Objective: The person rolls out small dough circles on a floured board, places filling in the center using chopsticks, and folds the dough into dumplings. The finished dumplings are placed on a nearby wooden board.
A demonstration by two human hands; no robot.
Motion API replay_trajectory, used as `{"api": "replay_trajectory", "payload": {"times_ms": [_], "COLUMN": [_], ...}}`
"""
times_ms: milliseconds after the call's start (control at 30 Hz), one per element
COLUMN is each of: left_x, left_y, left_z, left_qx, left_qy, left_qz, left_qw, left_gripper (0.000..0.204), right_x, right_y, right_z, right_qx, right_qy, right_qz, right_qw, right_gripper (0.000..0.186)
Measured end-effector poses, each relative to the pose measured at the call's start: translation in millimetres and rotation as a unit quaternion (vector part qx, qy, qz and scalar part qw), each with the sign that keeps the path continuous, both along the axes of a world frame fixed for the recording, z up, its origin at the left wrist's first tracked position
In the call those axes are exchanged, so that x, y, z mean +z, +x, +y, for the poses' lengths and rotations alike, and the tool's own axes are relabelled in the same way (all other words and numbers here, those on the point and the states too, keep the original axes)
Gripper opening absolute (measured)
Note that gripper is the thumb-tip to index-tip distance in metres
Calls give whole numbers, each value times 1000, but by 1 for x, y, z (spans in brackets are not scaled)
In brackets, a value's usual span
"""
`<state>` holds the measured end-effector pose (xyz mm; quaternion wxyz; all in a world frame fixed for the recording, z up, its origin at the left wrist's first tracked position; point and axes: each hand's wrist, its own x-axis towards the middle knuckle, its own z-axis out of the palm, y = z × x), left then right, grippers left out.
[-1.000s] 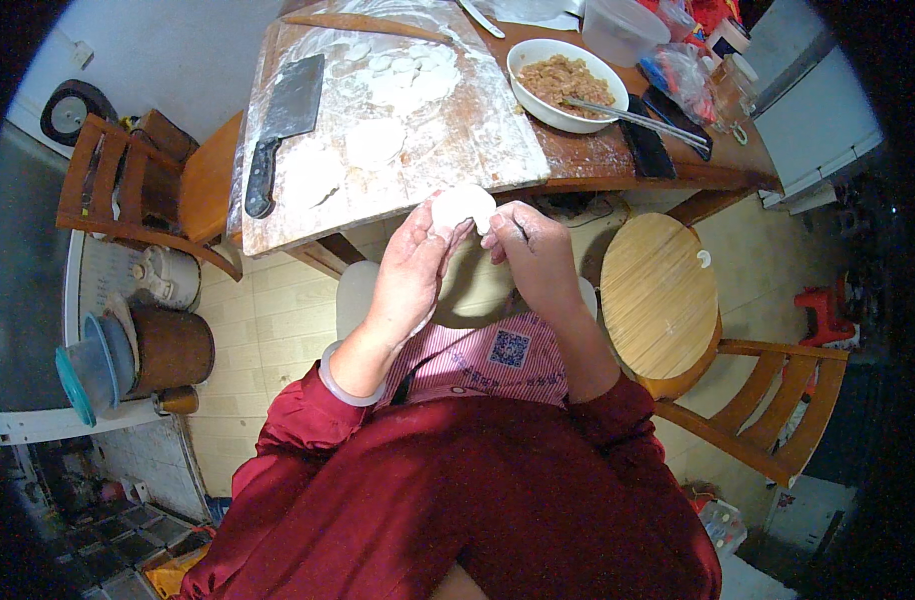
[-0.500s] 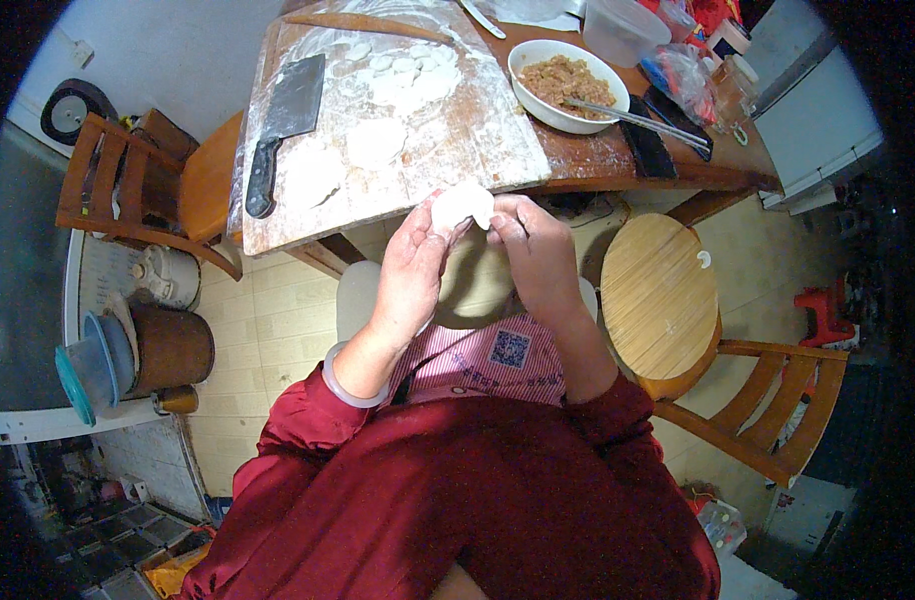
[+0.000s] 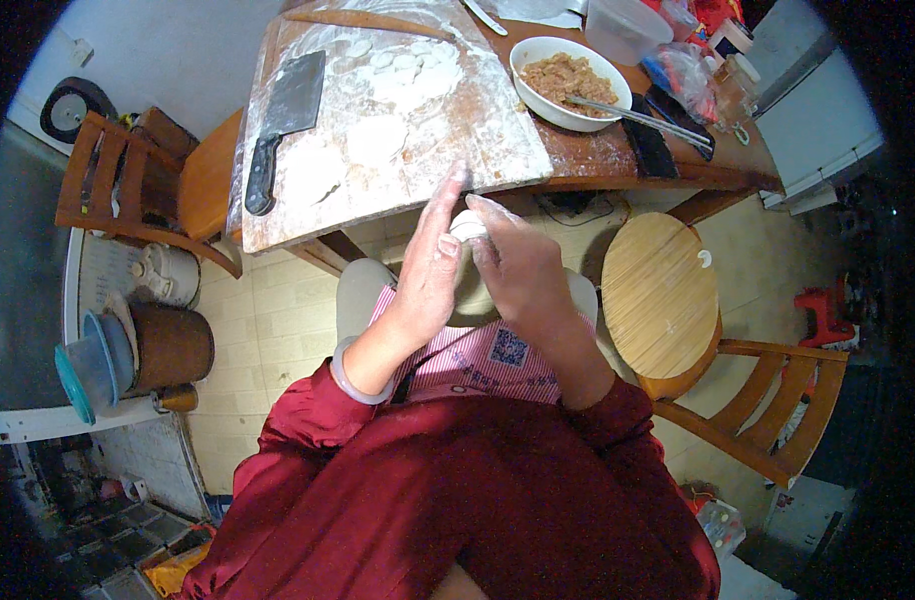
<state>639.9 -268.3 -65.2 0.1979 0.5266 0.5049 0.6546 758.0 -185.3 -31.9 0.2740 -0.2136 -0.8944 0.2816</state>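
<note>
Between my two hands, just in front of the table edge, is a small white piece of dough [image 3: 468,227], folded or bunched and partly hidden by the fingers. My left hand [image 3: 430,262] has its fingers straight and together, pointing toward the board, with its thumb against the dough. My right hand [image 3: 523,258] curls in from the other side, fingers and thumb on the dough. Both hands are dusted with flour. Beyond them lies a floured board [image 3: 498,130] with flat dough rounds [image 3: 376,140] and several small dough pieces [image 3: 403,62] on it.
A cleaver [image 3: 290,125] lies at the board's left, a rolling pin [image 3: 368,24] along its far side. To the right stands a white bowl [image 3: 520,70] of minced filling [image 3: 568,80] with metal chopsticks [image 3: 648,120]. Wooden chairs [image 3: 108,185] and a round wooden stool [image 3: 658,290] flank me.
The dough was spread out and pinched at its sides by both hands; now it is smaller and enclosed between them. My left fingers have straightened, and both hands have moved slightly nearer to me.
</note>
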Motion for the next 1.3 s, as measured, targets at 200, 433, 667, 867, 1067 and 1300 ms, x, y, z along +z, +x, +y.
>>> {"api": "replay_trajectory", "payload": {"times_ms": [200,433,667,867,1067,1300], "left_x": [-11,-25,-27,-40,-54,-68], "left_y": [7,17,31,51,77,88], "left_z": [14,27,35,47,68,99], "left_qx": [53,67,9,-42,-59,-64], "left_qy": [31,23,-27,-111,-190,-205], "left_qz": [74,68,159,181,166,162], "left_qw": [995,995,987,976,966,963], "left_gripper": [71,64,73,69,60,53], "right_x": [6,-17,-105,-232,-309,-336], "right_y": [-2,0,106,302,402,414], "right_z": [-8,3,116,260,343,395], "right_qx": [-44,-73,-247,-512,-647,-652], "right_qy": [-169,-164,-165,-70,-32,-1], "right_qz": [35,122,111,54,-40,-31], "right_qw": [984,976,948,855,761,758], "right_gripper": [48,52,37,29,19,18]}}
